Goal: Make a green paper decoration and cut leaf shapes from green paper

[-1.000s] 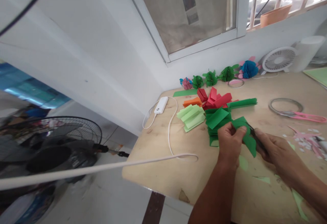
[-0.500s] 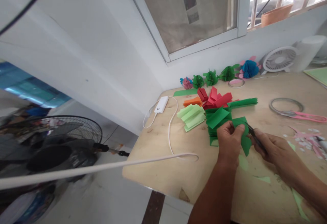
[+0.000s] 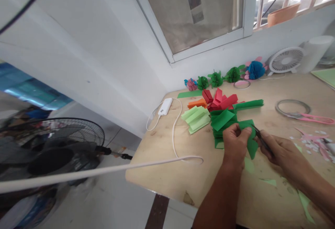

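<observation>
Left hand [image 3: 235, 149] and right hand [image 3: 281, 154] are closed, light, floppy folded green paper [image 3: 252, 145] being pinched at its edge by the left, dark scissors [image 3: 262, 141] gripped by the right at its 3 o'clock.

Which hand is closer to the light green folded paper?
Left. The left hand is to the paper's right, not touching the light green folded paper; the right hand lies farther off, beyond the left hand.

Folded green paper [image 3: 252, 143], held upright, with black scissor blades [image 3: 262, 141] at its edge
</observation>
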`<state>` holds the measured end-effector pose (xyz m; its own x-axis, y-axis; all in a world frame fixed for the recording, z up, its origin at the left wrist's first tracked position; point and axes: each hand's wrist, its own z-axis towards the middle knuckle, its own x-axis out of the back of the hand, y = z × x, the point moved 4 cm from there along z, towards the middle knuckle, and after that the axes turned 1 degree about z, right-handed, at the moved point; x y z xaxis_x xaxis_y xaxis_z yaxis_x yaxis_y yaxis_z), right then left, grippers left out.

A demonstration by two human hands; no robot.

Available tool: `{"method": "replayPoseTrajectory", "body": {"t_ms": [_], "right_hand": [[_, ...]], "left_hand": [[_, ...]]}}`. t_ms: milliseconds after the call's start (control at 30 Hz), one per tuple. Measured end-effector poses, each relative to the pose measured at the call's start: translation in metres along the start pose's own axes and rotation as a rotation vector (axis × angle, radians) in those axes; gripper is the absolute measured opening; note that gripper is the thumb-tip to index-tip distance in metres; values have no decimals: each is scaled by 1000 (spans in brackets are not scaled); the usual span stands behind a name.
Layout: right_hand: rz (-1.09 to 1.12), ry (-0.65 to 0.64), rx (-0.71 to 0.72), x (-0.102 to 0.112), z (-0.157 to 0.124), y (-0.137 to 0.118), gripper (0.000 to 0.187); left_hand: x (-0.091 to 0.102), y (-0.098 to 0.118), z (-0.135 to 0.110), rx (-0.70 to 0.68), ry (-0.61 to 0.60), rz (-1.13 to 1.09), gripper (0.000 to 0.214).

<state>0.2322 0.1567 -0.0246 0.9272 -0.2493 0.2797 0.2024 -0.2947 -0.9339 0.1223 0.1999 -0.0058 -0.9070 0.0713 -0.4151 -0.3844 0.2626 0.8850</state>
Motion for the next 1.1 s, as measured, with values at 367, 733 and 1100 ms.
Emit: {"method": "replayPoseTrajectory", "body": {"t_ms": [367, 733, 1100], "right_hand": [[0, 4, 13, 1, 0, -4, 59], [32, -12, -18, -2, -2, -5, 59], [21, -4, -22, 1, -1, -3, 62]], "left_hand": [[-1, 0, 2, 12, 15, -9, 29], [0, -2, 5, -8, -13, 9, 25], [-3, 3, 1, 35, -21, -7, 20]]}}
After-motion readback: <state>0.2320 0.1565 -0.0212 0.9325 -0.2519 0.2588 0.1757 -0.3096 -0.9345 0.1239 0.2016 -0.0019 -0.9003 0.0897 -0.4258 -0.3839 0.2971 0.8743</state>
